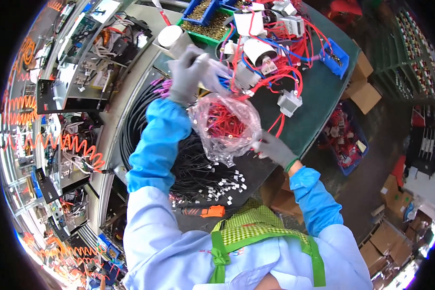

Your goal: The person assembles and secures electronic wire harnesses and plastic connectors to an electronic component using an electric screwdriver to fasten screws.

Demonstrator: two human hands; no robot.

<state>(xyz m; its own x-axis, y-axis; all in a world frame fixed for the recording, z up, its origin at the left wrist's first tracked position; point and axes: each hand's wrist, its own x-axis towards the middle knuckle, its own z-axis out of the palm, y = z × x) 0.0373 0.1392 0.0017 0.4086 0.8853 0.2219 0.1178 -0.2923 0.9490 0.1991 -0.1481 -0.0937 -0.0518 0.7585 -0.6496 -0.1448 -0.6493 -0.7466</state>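
Observation:
A clear plastic bag (pixel 204 126) stands open on the table, with a bundle of red wires (pixel 223 121) inside it. At its upper left, my left hand (pixel 187 72) in a grey glove has curled fingers closed on crumpled clear plastic. My right hand (pixel 275 151), also gloved, pinches the bag's lower right rim. To the left and below the bag lie black cables (pixel 179 169) with white connectors. Whether the plastic at my left hand belongs to the same bag is hard to make out.
Red-wired transformers (pixel 290 102) and blue wires pile up at the back. A green bin (pixel 212 36) of small brass parts, a blue tray (pixel 334 58) and a white cylinder (pixel 170 36) stand around them. An orange-black tool (pixel 205 211) lies near my apron. Shelving lines the left.

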